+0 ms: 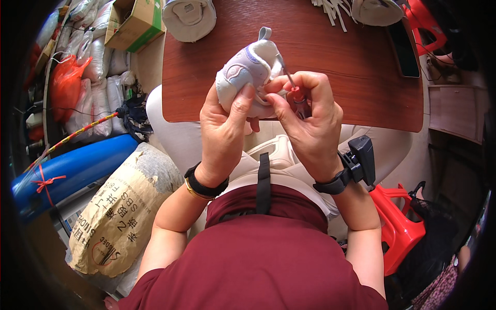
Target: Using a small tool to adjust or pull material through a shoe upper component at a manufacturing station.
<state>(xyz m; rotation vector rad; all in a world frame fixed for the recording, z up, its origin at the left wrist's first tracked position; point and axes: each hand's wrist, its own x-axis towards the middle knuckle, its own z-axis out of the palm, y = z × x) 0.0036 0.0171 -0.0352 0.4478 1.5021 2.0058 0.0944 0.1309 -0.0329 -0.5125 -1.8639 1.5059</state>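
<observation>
A small pale-lilac and white shoe [238,77] with a grey pull loop at its top is held over the near edge of the table. My left hand [225,124] is closed round its lower part, thumb pressed on the side. In my right hand [312,111], closed, is a red-handled tool [295,92] with a thin metal shaft that points up and left alongside the shoe's opening. The thumb and forefinger of that hand are at the shoe's side. The tool's exact kind and most of its handle are hidden by my fingers.
The reddish-brown table [206,62] bears a rounded white item [190,19], white strips [333,11], another pale item [376,10] and a black phone [404,49]. A cardboard box [135,23], a blue roll [77,173] and a paper sack [124,212] are left; a red stool [395,222] is right.
</observation>
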